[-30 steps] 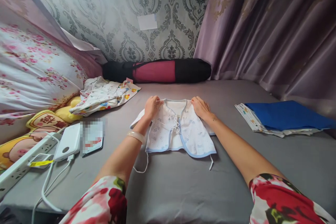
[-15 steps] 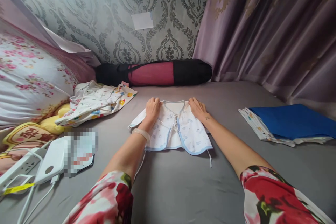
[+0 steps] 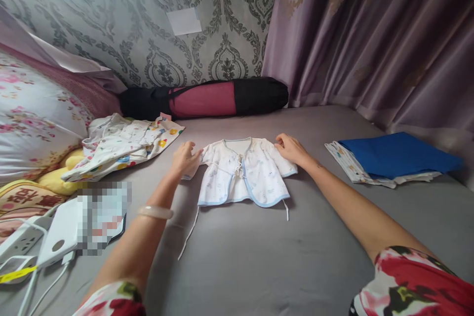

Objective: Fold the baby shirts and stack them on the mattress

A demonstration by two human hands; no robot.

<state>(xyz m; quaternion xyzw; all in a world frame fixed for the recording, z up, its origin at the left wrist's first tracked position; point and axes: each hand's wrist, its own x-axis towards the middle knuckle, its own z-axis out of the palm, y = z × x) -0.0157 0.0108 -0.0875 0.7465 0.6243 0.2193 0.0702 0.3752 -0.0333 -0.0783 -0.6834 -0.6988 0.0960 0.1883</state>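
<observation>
A small white baby shirt (image 3: 242,173) with pale blue trim and a faint print lies spread on the grey bed sheet (image 3: 237,266), neckline facing away from me. Its front ties are knotted in the middle, and loose white strings trail from the lower sides. My left hand (image 3: 185,159), below a pale bangle (image 3: 155,212), has curled fingers at the upper edge of the left sleeve and partly covers that sleeve. At the right sleeve's upper edge, my right hand (image 3: 292,149) has its fingers pinched together against the cloth.
A folded blue cloth (image 3: 400,155) tops white printed cloths at right. Printed baby clothes (image 3: 126,145) lie at left beside a floral pillow (image 3: 33,113). Nearer are a white power bank (image 3: 64,232), a power strip (image 3: 24,239) and cables. A black-and-red long bag (image 3: 203,98) lies along the wall.
Both hands have moved outward from the shirt's shoulders to its sleeves, and the right sleeve now shows spread out. The view has shifted slightly to the right.
</observation>
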